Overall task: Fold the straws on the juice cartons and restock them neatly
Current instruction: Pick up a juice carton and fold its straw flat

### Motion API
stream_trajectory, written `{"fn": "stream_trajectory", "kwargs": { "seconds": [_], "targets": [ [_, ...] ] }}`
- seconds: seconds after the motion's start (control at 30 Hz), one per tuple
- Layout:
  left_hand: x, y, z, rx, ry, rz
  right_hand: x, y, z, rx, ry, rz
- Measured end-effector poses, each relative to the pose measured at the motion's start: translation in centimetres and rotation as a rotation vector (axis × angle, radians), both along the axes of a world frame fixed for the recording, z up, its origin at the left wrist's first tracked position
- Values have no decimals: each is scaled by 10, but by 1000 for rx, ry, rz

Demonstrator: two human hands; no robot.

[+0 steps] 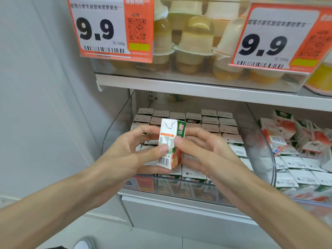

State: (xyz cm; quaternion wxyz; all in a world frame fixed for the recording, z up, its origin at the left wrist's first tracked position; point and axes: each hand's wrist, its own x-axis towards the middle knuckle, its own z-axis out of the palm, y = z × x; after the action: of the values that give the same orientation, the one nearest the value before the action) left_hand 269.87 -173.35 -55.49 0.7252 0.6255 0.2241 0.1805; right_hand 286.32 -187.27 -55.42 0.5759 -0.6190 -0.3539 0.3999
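Note:
A small white and green juice carton (170,141) with an apple picture stands upright between both hands, in front of the lower shelf. My left hand (133,150) grips it from the left, thumb pressed on the nutrition label side. My right hand (199,146) holds it from the right, thumb on the front corner and fingers behind. The carton's straw is hidden from view. Behind the hands, several matching cartons (210,121) stand in neat rows inside a clear plastic bin (265,150).
A second bin at the right holds loosely piled cartons (294,141). The upper shelf (197,87) carries jelly cups (195,38) behind two orange 9.9 price tags (111,27). A grey wall (36,87) is at the left, and a shoe (84,243) shows on the floor.

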Motion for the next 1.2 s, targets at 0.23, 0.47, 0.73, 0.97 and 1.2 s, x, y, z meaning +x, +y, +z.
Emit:
{"fn": "stream_trajectory", "kwargs": {
  "seconds": [0.23,0.47,0.73,0.97,1.2],
  "targets": [
    [-2,-2,1,-22,-24,-60,0,0,5,-24,-85,14],
    [-1,-2,-1,1,46,-26,3,3,1,-18,-43,15],
    [-1,-1,0,77,60,-21,3,0,4,-12,-95,1],
    [-1,-7,5,143,24,-155,4,0,9,-20,83,-80],
    [0,-6,6,134,18,-152,2,0,12,-21,127,-65]
  ]
}}
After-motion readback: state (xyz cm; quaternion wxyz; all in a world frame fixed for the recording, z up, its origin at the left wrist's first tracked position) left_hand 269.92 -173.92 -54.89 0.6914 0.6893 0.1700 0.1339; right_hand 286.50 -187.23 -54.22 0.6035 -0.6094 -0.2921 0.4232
